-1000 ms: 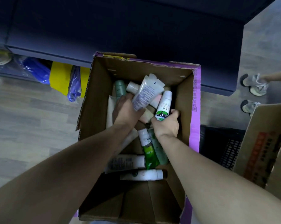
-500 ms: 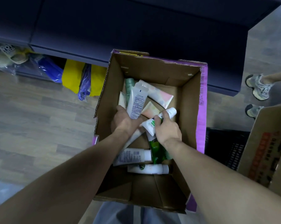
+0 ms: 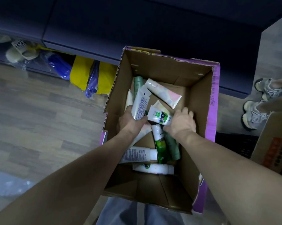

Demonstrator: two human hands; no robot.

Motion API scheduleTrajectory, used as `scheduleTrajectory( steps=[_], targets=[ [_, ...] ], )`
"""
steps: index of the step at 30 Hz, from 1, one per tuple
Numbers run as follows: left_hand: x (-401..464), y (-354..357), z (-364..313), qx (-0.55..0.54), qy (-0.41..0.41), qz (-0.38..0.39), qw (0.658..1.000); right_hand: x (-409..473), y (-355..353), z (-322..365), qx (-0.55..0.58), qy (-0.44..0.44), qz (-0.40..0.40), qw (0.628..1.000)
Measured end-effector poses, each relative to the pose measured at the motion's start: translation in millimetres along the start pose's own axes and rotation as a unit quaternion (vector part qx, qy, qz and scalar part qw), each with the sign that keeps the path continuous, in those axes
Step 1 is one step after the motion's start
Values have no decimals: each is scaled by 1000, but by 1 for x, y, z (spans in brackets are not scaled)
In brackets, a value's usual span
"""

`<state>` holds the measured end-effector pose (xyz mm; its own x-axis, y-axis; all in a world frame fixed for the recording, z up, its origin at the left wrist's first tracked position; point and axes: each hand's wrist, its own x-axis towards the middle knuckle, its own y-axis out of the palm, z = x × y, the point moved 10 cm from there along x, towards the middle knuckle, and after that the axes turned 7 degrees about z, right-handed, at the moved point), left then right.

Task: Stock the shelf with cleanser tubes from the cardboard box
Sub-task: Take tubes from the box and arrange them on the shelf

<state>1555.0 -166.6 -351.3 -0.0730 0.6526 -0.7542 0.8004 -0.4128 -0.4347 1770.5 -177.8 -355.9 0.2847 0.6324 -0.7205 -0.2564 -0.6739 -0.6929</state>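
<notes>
Both hands reach into the open cardboard box (image 3: 200, 98) on the floor. The left hand (image 3: 130, 122) has its grip curled around a white printed tube (image 3: 140, 105), while the right hand (image 3: 181, 122) pinches a white tube with a green label (image 3: 159, 116) between them. More cleanser tubes (image 3: 163, 93) lie loose inside the box.
</notes>
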Motion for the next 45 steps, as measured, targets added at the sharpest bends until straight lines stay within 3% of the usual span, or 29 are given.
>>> scheduleTrajectory(
  steps=[2, 4, 8, 13, 17, 27, 32, 38, 45],
  targets=[
    [-5, -2, -2, -5, 6, 2, 1000, -4, 10, -9, 155, 35, 34, 987],
    [-8, 0, -3, -11, 1, 16, 1000, -12, 7, -15, 249, 63, -3, 966],
    [-19, 9, -8, -23, -25, 77, 996, -29, -5, -17, 279, 72, -55, 956],
    [-33, 14, -23, 28, -23, 119, 992, -42, -6, -13, 383, 59, -8, 922],
    [-37, 14, -27, 65, -21, 112, 991, -58, -10, -6, 403, 42, -2, 914],
    [-75, -20, -32, 38, 14, -34, 999, -96, -30, -20, 470, 38, -67, 879],
    [-101, -26, -34, 94, 34, -57, 993, -116, -37, -27, 480, 20, -83, 873],
    [-134, -33, -35, 59, 40, -60, 996, -141, -29, -35, 468, 35, -61, 881],
    [-176, -70, -48, 92, 56, -115, 988, -187, -54, -32, 472, 11, -125, 873]
  ],
)
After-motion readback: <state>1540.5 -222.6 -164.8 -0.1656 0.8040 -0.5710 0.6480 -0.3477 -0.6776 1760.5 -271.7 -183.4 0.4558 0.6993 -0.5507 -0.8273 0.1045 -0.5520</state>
